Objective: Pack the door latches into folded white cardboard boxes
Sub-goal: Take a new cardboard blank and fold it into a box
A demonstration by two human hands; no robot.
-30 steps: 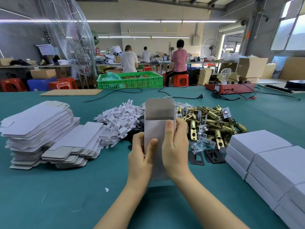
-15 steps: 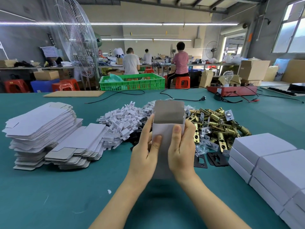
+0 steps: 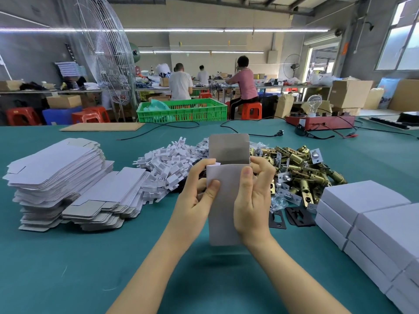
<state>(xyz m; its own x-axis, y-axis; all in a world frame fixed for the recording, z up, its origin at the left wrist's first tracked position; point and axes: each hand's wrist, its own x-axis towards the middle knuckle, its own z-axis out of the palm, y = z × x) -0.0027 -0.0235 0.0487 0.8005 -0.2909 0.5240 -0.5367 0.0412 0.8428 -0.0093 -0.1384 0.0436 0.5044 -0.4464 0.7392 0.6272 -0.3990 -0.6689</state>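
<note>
Both hands hold one white cardboard box (image 3: 223, 200) upright above the green table, its grey top flap (image 3: 229, 149) standing open. My left hand (image 3: 196, 198) grips the box's left side with the thumb on its front. My right hand (image 3: 255, 196) grips the right side, thumb on the front and fingers curled behind. A heap of brass door latches (image 3: 299, 171) lies just behind and right of the box. Flat unfolded box blanks (image 3: 56, 175) are stacked at the left. What the box holds is hidden.
A pile of white cardboard inserts (image 3: 167, 168) lies behind my left hand. Black plates (image 3: 294, 215) sit by the latches. Closed white boxes (image 3: 371, 225) are stacked at the right. Cables, a green crate (image 3: 181, 109) and a red device (image 3: 319, 122) stand at the far edge.
The box has risen a little toward me, and its top edge now sits between my fingertips. My left fingers have curled round the box's upper left corner.
</note>
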